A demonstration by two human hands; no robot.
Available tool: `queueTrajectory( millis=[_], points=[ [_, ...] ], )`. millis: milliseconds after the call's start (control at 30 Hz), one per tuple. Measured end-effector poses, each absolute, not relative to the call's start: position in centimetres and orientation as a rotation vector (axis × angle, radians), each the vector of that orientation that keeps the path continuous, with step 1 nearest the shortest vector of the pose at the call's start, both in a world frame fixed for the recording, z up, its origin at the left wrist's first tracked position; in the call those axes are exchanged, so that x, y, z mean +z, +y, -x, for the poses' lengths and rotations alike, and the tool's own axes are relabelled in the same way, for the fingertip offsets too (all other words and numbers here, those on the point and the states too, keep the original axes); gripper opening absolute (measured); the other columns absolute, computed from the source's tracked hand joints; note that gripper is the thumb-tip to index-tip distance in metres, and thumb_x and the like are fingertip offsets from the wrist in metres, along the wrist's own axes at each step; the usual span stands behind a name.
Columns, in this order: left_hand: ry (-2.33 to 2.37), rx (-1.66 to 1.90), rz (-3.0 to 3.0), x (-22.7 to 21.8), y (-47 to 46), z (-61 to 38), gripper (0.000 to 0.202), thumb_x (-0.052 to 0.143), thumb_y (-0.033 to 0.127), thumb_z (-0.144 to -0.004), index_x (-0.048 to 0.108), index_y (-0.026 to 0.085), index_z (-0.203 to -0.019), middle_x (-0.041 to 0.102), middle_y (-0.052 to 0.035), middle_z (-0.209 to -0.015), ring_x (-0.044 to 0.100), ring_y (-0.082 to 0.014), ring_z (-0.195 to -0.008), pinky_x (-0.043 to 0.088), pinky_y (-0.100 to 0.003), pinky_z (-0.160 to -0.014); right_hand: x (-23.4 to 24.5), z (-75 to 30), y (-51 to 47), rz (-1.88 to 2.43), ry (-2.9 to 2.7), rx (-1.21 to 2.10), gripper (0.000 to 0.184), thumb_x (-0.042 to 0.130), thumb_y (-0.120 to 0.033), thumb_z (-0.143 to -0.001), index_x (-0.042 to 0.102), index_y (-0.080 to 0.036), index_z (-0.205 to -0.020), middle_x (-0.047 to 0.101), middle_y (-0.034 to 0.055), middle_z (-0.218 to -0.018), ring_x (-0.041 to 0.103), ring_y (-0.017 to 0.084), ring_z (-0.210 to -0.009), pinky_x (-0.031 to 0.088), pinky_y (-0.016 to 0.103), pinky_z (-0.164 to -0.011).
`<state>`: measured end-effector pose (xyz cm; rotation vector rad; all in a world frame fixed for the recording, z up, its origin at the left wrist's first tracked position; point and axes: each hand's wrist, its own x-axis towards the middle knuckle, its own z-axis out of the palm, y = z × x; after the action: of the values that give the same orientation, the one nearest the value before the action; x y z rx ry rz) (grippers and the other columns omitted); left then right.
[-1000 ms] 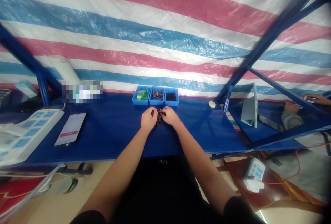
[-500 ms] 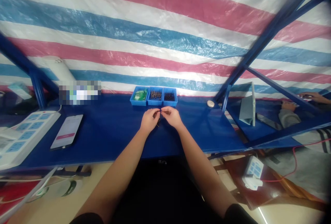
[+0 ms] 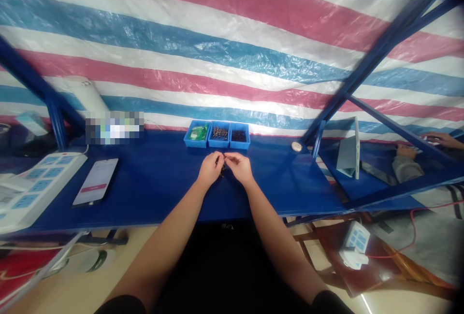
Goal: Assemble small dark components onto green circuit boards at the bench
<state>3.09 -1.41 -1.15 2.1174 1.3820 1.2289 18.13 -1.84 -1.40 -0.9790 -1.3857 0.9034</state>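
Observation:
My left hand [image 3: 210,169] and my right hand [image 3: 238,166] meet over the middle of a blue table [image 3: 155,183]. Both are closed in a pinch on a small dark part [image 3: 223,164] held between their fingertips; I cannot make out what it is. A few more dark bits lie on the table just under the hands. Behind them stand three small blue bins in a row: the left bin [image 3: 197,134] holds green pieces, the middle bin [image 3: 220,133] and the right bin [image 3: 239,135] hold small dark parts.
A phone [image 3: 95,181] with a lit screen lies at the left, beside a white power strip [image 3: 34,183]. A small round object [image 3: 296,146] sits right of the bins. Another person's hands [image 3: 431,142] work at the neighbouring bench past a blue frame post [image 3: 369,67]. A striped tarp hangs behind.
Both hands have drawn slightly toward me and stay pinched together on the small part. The view has shifted a little.

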Motion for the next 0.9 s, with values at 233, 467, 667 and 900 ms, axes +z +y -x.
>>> queueTrajectory(
  millis=[233,467,667,900],
  points=[
    [1.369,1.239,-2.029,-0.83,-1.81,-3.21,0.020,0.046,0.034,-0.094,0.061,0.021,-0.090,0.066,-0.0009,-0.080,0.061,-0.0155,-0.072,0.045,-0.026,-0.067,-1.43,-18.54,-2.08,0.986,-1.384,0.853,0.022,0.069,-0.032,-0.079,0.075,-0.021,-0.097,0.074,0.0063,-0.098,0.070,0.020,-0.088,0.058,0.034,-0.084],
    [1.328,1.243,-2.018,-0.80,-1.78,-3.20,0.020,0.048,0.037,-0.094,0.061,0.022,-0.092,0.068,-0.0011,-0.081,0.063,-0.0160,-0.072,0.047,-0.026,-0.066,-0.93,-18.53,-2.37,0.982,-1.408,0.833,0.023,0.067,-0.034,-0.081,0.075,-0.021,-0.098,0.074,0.0067,-0.098,0.070,0.020,-0.083,0.058,0.034,-0.078],
    [1.351,1.208,-2.021,-0.87,-1.75,-3.15,0.027,0.044,0.040,-0.096,0.061,0.022,-0.087,0.067,-0.0012,-0.074,0.062,-0.0161,-0.069,0.046,-0.026,-0.065,-1.29,-18.31,-2.33,0.972,-1.371,0.884,0.026,0.070,-0.035,-0.079,0.074,-0.019,-0.100,0.074,0.0075,-0.097,0.071,0.020,-0.083,0.058,0.034,-0.080],
    [1.323,1.245,-1.963,-0.60,-2.04,-3.26,0.023,0.048,0.040,-0.094,0.062,0.022,-0.096,0.068,-0.0003,-0.081,0.063,-0.0145,-0.070,0.047,-0.025,-0.066,-0.85,-18.26,-2.44,1.036,-1.365,0.843,0.028,0.067,-0.039,-0.081,0.073,-0.018,-0.099,0.075,0.0079,-0.097,0.070,0.020,-0.082,0.058,0.033,-0.079]
  ],
)
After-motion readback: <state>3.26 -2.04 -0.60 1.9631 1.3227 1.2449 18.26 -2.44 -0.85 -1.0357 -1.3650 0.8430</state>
